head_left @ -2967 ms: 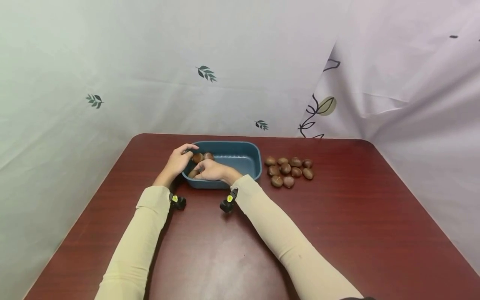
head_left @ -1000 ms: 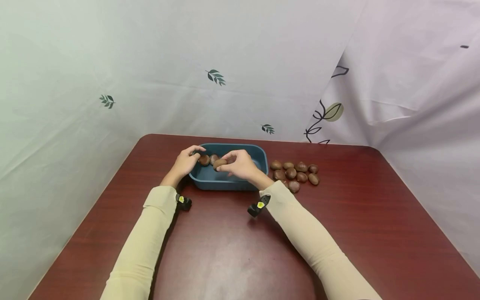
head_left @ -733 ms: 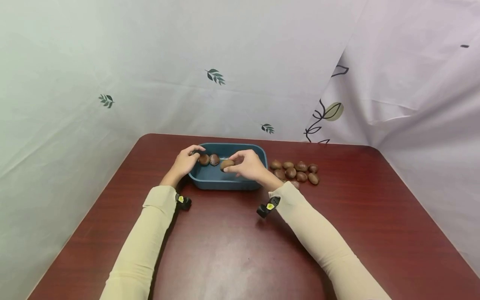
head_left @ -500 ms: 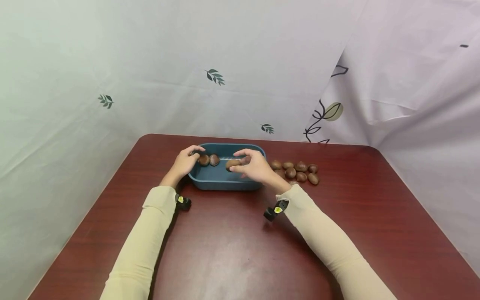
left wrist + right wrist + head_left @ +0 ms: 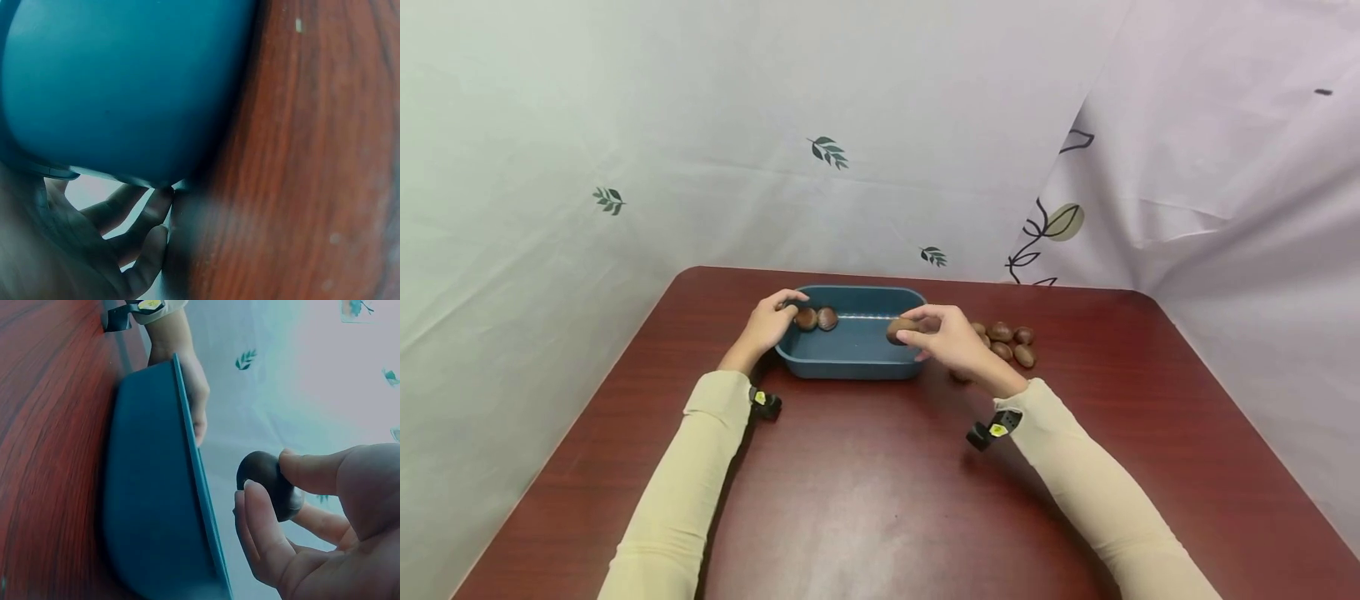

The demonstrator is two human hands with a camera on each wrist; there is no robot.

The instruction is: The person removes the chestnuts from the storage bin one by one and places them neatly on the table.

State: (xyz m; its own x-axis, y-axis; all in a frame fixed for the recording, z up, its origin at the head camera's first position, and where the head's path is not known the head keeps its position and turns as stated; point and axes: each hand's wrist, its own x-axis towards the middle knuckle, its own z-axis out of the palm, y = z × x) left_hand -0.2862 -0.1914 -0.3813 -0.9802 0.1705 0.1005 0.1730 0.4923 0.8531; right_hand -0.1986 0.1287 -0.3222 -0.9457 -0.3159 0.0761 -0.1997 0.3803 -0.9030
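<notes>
My right hand (image 5: 951, 337) pinches a brown chestnut (image 5: 901, 330) between thumb and fingertips, just above the right end of a blue rectangular box (image 5: 850, 369). In the right wrist view the dark chestnut (image 5: 262, 478) is held up beyond the rim of the box (image 5: 197, 469). My left hand (image 5: 765, 325) holds the left end of the box, thumb over the rim. The left wrist view has the left hand's fingers (image 5: 144, 219) bent against the outer wall of the box (image 5: 125, 87). Two chestnuts (image 5: 827, 318) lie in the box's left end.
To the right of the box several chestnuts (image 5: 1002, 332) lie grouped on the red-brown wooden table (image 5: 865, 483), partly hidden behind my right hand. A white curtain (image 5: 715, 125) with leaf prints hangs behind the table.
My right hand took a chestnut from the box's left side and carried it rightward to the right rim. The left hand stays at the left end.
</notes>
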